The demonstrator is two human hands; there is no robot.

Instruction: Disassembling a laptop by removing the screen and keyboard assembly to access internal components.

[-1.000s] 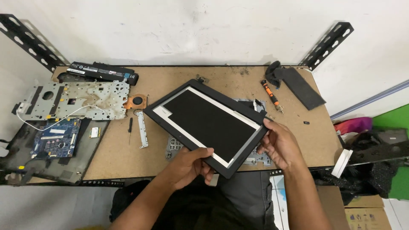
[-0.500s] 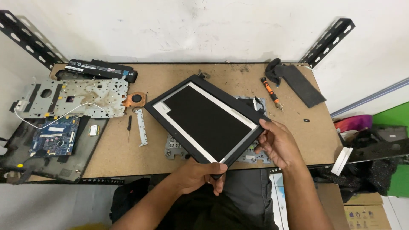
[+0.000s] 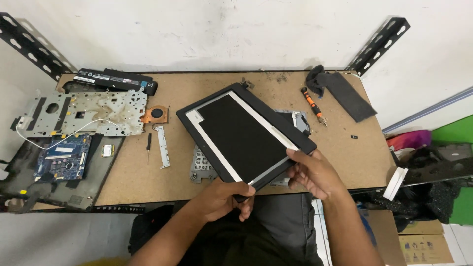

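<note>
While both hands grip screen panel point(image 3: 244, 135), left hand point(image 3: 224, 197) fingers now curl under near corner; right hand point(image 3: 315, 172) unmoved.

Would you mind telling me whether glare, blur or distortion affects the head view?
Head view: even, soft light; no glare on the matte screen panel; both hands sharp; the wide lens bows the workbench edges.

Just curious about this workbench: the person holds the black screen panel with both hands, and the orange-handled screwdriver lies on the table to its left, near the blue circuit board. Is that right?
Not quite. Both hands, left hand and right hand, do hold the screen panel, but the head view shows the orange-handled screwdriver on the table to its right, far from the blue circuit board.
</note>
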